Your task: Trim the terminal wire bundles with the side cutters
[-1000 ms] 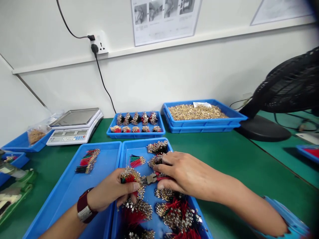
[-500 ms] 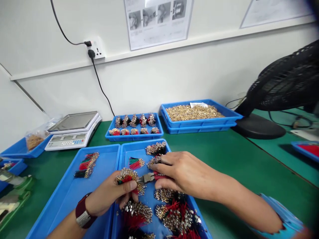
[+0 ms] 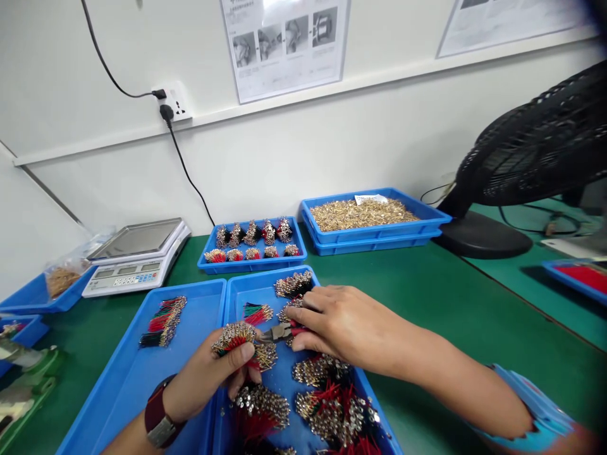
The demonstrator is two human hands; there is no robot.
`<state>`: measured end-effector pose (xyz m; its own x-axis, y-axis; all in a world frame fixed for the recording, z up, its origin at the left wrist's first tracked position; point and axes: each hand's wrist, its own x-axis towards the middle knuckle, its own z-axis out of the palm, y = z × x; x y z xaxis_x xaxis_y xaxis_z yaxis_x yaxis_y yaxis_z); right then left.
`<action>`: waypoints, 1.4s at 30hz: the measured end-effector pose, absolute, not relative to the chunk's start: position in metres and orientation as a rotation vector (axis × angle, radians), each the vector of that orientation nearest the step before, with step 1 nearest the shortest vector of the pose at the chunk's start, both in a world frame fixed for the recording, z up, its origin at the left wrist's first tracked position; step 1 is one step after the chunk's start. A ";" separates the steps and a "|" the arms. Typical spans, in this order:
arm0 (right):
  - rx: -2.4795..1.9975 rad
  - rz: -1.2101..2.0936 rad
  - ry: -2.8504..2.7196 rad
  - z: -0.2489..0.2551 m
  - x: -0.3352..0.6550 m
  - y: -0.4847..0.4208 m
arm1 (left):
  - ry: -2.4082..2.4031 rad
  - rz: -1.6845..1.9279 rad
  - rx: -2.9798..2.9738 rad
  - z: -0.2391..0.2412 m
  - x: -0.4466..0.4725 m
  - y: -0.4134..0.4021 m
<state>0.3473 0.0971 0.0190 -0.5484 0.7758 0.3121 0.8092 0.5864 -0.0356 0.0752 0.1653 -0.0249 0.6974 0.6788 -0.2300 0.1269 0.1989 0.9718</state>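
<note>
My left hand [image 3: 222, 363] is closed round a bundle of short wires [image 3: 236, 336], red and green with metal terminals at their ends. A pair of pliers [image 3: 279, 332] with red handles is in my right hand [image 3: 339, 322], its jaws pointing at the bundle's right side. Whether the jaws touch a wire is too small to tell. Both hands are over a blue tray [image 3: 265, 275] holding several more bundles, such as a black-and-red one [image 3: 263, 404] below my left hand. A small green-and-red bundle [image 3: 257, 313] lies just beyond the pliers.
Another blue tray [image 3: 123, 379] on the left holds a row of wires [image 3: 164, 321]. Behind stand a scale [image 3: 135, 256], a tray of bundles [image 3: 208, 265] and stacked trays [image 3: 374, 235] of brass-coloured parts. A black fan [image 3: 488, 234] stands at the right, a green tool [image 3: 33, 385] at the left.
The pliers' jaws have drawn slightly apart from the middle of the bundle, and my left hand has shifted a little left. The whole view has turned slightly.
</note>
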 end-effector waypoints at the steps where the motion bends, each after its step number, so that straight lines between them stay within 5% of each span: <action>1: -1.299 -0.173 -2.518 0.019 0.347 0.098 | 0.757 0.447 1.335 -0.023 0.075 0.164; 42: -1.260 -0.067 -2.517 0.022 0.347 0.096 | 0.912 0.493 1.312 -0.028 0.077 0.164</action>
<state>0.3475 0.0964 0.0217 -0.5571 0.7715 0.3073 0.7869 0.6087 -0.1017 0.0770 0.1644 -0.0283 0.5763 0.7649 -0.2878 0.1780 0.2262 0.9577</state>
